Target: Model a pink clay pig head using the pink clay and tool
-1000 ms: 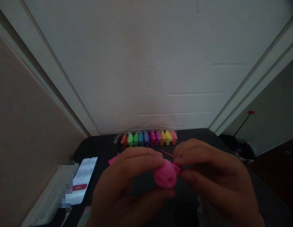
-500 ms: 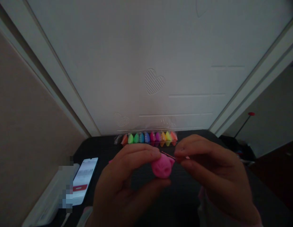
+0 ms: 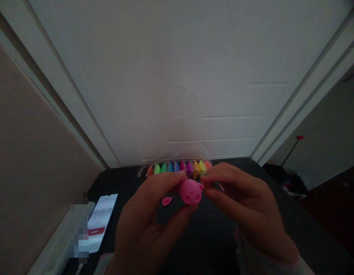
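A small pink clay ball [image 3: 190, 193], shaped like a pig's head with ears and marks on its face, is held up over a dark table [image 3: 125, 179]. My left hand [image 3: 148, 225] grips it between thumb below and fingers above. My right hand [image 3: 245, 210] pinches the ball's right ear with its fingertips, and a thin pink stick shows beside those fingers. A small loose pink clay piece [image 3: 166, 201] lies just left of the ball, by my left fingers.
A row of coloured clay packs [image 3: 179, 167] lies at the table's far edge against a white door with heart marks. A lit phone [image 3: 102, 221] lies at the left. A dark floor drops off at the right.
Both hands have lifted the clay ball up and slightly left. The ball has turned so its face shows more. The small pink piece now shows to its left.
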Motion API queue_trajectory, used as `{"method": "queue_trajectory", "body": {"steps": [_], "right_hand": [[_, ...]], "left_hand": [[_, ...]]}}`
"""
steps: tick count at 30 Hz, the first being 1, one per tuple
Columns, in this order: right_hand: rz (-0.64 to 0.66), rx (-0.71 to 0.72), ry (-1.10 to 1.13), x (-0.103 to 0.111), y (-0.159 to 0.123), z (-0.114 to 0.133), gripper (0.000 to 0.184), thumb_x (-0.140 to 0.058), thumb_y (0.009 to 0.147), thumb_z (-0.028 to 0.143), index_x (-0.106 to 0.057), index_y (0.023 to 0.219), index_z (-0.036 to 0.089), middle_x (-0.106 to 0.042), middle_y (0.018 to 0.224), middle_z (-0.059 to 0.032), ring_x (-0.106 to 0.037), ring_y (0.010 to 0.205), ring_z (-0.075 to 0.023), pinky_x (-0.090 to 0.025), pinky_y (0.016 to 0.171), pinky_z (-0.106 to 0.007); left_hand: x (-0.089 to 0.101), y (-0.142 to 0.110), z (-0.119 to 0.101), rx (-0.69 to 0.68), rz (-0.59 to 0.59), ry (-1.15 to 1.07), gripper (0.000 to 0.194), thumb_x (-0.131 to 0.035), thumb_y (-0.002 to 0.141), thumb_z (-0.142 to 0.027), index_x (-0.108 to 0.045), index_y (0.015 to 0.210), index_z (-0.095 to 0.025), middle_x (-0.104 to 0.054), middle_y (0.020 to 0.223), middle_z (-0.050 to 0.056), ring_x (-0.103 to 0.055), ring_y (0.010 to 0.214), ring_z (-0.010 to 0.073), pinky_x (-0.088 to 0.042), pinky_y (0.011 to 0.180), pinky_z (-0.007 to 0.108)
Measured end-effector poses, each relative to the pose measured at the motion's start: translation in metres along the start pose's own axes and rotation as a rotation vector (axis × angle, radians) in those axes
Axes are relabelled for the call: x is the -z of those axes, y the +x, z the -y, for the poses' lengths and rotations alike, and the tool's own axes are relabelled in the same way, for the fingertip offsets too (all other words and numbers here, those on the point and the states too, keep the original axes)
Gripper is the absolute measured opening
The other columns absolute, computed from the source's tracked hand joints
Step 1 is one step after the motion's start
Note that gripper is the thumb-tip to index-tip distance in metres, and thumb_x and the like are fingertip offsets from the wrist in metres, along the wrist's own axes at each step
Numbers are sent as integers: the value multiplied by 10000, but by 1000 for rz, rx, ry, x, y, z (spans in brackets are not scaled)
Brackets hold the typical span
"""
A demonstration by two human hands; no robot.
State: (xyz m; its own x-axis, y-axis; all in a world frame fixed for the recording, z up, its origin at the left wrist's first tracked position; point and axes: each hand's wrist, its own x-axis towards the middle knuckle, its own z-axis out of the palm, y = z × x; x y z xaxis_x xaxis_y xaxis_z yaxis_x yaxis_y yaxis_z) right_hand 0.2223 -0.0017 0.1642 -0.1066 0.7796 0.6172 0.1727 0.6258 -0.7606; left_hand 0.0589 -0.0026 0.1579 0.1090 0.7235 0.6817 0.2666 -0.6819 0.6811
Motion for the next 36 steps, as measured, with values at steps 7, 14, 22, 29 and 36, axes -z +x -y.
{"method": "queue_trajectory", "body": {"steps": [7, 14, 22, 29, 36], "right_hand": [[52, -79, 15, 0, 0, 2, 144, -579, 754, 184, -636, 872, 243, -631, 791, -5, -565, 738, -128, -455, 638, -234], [82, -184, 72, 0, 0, 6, 64, -588, 746, 203, -627, 795, 217, -610, 729, 11, -548, 686, -113, -435, 612, -223], [63, -276, 404, 5, -1, -1, 43, -598, 742, 214, -634, 728, 232, -589, 649, 38, -511, 605, -72, -408, 536, -173], [38, -258, 394, 4, -1, 1, 210, -623, 720, 223, -622, 923, 278, -626, 756, 23, -559, 675, -99, -452, 606, -204], [72, -230, 300, 0, -1, 2, 107, -597, 742, 171, -648, 793, 250, -623, 734, 29, -556, 691, -90, -445, 632, -189]], "left_hand": [[3, 3, 1, -91, 65, 26, 358, -606, 668, -77, -575, 970, -268, -616, 967, 1, -579, 909, 146, -497, 812, 266], [3, 6, 6, -178, 141, 57, 398, -602, 668, -78, -546, 1019, -258, -641, 962, 1, -599, 884, 141, -499, 816, 256], [4, 9, -1, -225, 117, 109, 343, -609, 659, -81, -567, 960, -238, -633, 924, -5, -596, 847, 123, -504, 770, 219], [5, 6, 2, -201, 126, 90, 356, -608, 679, -105, -540, 1000, -244, -616, 954, -16, -573, 886, 112, -488, 795, 215], [5, 6, 6, -219, 167, 95, 372, -615, 676, -120, -534, 1016, -247, -618, 960, -17, -573, 892, 113, -480, 811, 209]]}}
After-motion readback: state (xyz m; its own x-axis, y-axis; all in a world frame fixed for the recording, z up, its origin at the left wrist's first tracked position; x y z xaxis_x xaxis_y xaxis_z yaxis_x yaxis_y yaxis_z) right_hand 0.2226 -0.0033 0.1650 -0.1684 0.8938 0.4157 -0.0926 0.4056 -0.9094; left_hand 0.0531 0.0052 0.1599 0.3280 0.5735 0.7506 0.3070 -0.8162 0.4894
